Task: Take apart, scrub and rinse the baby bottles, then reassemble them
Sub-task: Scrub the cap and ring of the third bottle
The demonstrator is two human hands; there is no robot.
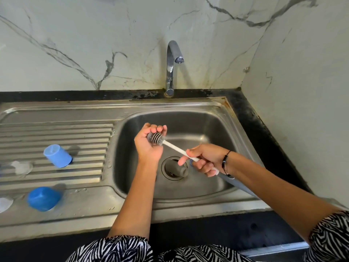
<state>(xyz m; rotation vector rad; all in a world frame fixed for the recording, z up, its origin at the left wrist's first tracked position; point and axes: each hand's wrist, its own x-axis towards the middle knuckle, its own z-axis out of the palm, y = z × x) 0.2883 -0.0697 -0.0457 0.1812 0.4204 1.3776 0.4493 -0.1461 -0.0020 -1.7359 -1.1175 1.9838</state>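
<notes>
The steel sink [217, 118] takes most of the view, its tap [172, 59] dry; on the ribbed drainboard [56, 133] stand two blue caps [57, 156] — beside them clear parts too blurred to name; no bottle body shows. Over the basin the right hand [204, 159] grips the white handle of the bottle brush [157, 138]; the left hand [149, 144] curls its fingers round the ribbed head. The risk, I judge: wet fingers slipping, the brush dropping toward the drain [174, 168] — or springing back and spattering.
</notes>
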